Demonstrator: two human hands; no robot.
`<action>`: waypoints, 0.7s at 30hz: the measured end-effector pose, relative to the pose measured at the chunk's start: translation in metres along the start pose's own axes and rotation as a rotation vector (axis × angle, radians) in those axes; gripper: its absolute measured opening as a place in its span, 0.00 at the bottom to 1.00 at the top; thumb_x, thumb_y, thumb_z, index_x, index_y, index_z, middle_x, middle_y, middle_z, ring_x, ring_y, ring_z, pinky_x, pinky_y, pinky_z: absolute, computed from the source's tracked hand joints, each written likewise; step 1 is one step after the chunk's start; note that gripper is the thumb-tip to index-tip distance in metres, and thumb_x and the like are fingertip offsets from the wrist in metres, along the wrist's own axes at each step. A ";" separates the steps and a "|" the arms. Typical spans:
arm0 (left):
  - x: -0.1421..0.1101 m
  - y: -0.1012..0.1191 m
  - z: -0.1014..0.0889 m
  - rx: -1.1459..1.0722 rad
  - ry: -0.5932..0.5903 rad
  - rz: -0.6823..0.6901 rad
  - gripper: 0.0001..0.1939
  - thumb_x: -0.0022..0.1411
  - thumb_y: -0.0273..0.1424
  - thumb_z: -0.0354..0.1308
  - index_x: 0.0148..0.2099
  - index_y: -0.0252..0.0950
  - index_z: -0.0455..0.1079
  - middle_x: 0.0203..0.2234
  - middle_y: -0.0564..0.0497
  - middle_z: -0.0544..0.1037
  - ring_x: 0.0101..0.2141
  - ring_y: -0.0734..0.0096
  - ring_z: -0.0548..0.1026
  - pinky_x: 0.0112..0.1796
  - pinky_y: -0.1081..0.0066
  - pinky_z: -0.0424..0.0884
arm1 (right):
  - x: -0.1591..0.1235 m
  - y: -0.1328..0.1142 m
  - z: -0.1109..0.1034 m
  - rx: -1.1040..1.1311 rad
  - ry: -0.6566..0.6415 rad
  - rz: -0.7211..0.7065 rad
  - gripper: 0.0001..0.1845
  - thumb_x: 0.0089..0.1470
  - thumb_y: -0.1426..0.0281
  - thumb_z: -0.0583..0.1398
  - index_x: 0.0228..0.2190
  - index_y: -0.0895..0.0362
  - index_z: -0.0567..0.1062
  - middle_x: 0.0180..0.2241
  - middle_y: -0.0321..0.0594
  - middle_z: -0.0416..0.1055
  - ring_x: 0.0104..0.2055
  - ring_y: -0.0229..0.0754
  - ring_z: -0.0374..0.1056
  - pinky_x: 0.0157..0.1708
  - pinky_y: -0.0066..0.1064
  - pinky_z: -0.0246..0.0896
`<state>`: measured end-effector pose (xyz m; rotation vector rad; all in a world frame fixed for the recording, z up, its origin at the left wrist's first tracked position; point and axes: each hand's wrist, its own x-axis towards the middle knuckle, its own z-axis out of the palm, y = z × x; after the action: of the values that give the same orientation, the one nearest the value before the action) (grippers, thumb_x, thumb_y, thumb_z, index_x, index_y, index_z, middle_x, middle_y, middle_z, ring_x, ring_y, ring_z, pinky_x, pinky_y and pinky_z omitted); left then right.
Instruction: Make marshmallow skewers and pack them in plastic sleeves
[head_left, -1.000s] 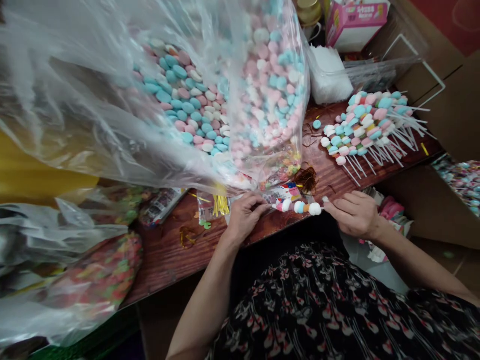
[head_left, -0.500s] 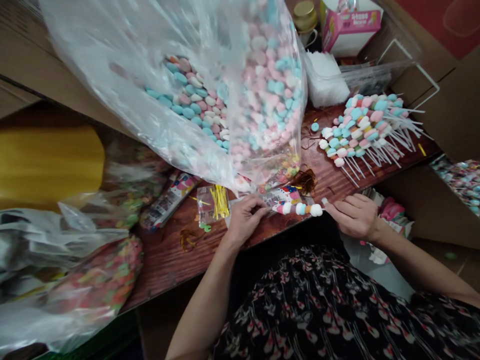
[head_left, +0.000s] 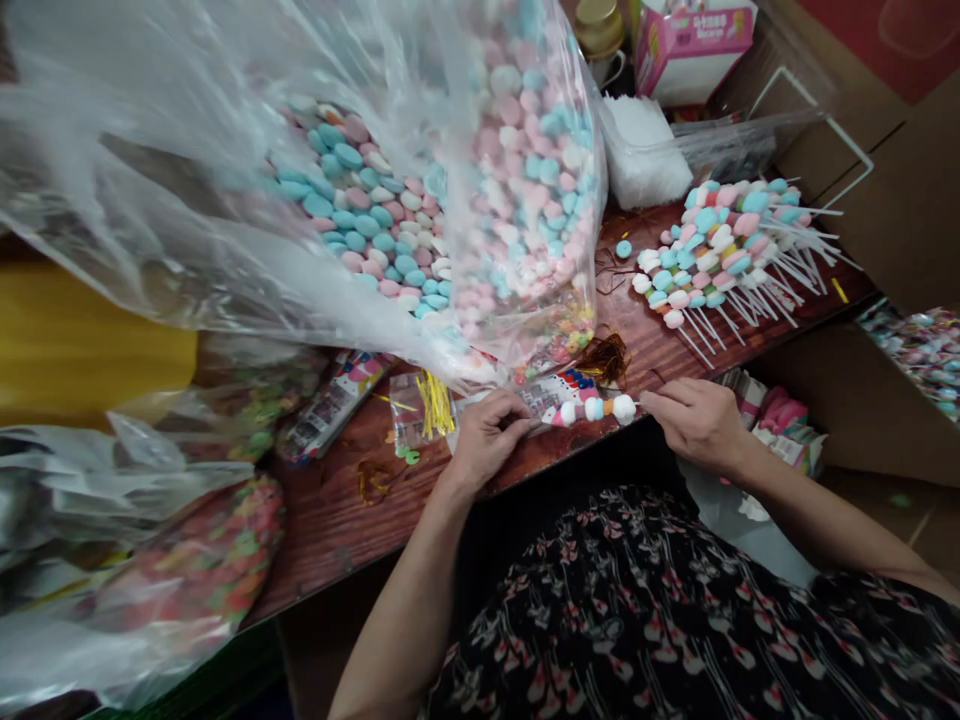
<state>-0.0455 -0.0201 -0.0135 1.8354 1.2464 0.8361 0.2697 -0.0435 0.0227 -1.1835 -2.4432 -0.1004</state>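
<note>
A short skewer of marshmallow candies (head_left: 622,408), white, blue and orange, lies level between my two hands at the table's front edge. My right hand (head_left: 699,422) is closed in a pinch on the thin stick at its right end. At the other end, my left hand (head_left: 489,432) pinches a clear printed plastic sleeve (head_left: 556,412), which seems to cover the skewer's left part; its exact edge is hard to make out. More printed sleeves (head_left: 574,382) lie just behind. Finished-looking candy skewers (head_left: 705,250) with white sticks are piled at the right.
A large clear bag of pink, blue and white candies (head_left: 360,220) fills the back. Yellow twist ties (head_left: 435,405) lie left of my left hand, near bags of gummy candy (head_left: 225,560). A white stack (head_left: 645,150) and a pink box (head_left: 694,50) stand back right.
My right hand has shifted slightly left and up, its fingertips now closer to the last white candy. The left hand keeps its pinch. The big bag's film has spread to the left.
</note>
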 end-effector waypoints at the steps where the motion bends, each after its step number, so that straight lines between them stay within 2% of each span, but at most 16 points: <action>1: -0.001 0.000 0.000 0.000 0.004 -0.001 0.08 0.58 0.31 0.63 0.28 0.36 0.72 0.26 0.53 0.74 0.29 0.73 0.71 0.33 0.71 0.66 | 0.001 0.000 -0.001 0.019 -0.021 0.016 0.11 0.57 0.77 0.55 0.33 0.57 0.78 0.25 0.37 0.71 0.29 0.37 0.61 0.31 0.31 0.52; 5: -0.002 0.006 0.004 -0.013 0.020 -0.024 0.08 0.58 0.32 0.63 0.28 0.36 0.72 0.25 0.53 0.73 0.29 0.73 0.70 0.33 0.71 0.65 | 0.007 -0.001 -0.008 0.050 -0.026 -0.034 0.11 0.57 0.76 0.55 0.32 0.57 0.77 0.24 0.37 0.71 0.28 0.36 0.61 0.30 0.30 0.51; 11: -0.001 0.017 0.000 -0.234 0.089 -0.224 0.08 0.56 0.33 0.63 0.28 0.35 0.70 0.22 0.55 0.71 0.24 0.76 0.67 0.27 0.73 0.63 | 0.014 0.010 -0.017 0.014 0.132 -0.191 0.10 0.57 0.75 0.56 0.35 0.55 0.78 0.25 0.36 0.73 0.28 0.36 0.61 0.30 0.32 0.50; 14: -0.002 0.019 -0.005 -0.276 0.041 -0.272 0.08 0.56 0.34 0.63 0.29 0.35 0.70 0.20 0.56 0.70 0.22 0.76 0.65 0.25 0.74 0.61 | 0.012 0.018 -0.018 0.004 0.155 -0.237 0.10 0.55 0.75 0.57 0.36 0.53 0.78 0.27 0.35 0.75 0.29 0.37 0.61 0.30 0.33 0.49; 17: -0.002 0.022 -0.005 -0.143 -0.028 -0.190 0.08 0.57 0.33 0.63 0.28 0.36 0.70 0.21 0.55 0.71 0.23 0.75 0.67 0.26 0.74 0.63 | 0.010 0.021 -0.018 0.013 0.178 -0.251 0.11 0.54 0.76 0.58 0.37 0.54 0.77 0.28 0.36 0.75 0.30 0.37 0.61 0.30 0.33 0.49; 21: -0.002 0.028 -0.002 0.149 -0.041 -0.007 0.09 0.60 0.30 0.60 0.27 0.36 0.69 0.23 0.53 0.71 0.27 0.73 0.68 0.30 0.72 0.64 | 0.013 0.020 -0.018 0.053 0.135 -0.152 0.10 0.56 0.76 0.57 0.37 0.55 0.78 0.27 0.37 0.73 0.30 0.37 0.61 0.30 0.33 0.50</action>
<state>-0.0353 -0.0281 0.0114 1.9541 1.3188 0.7142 0.2839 -0.0258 0.0423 -0.9360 -2.3986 -0.1546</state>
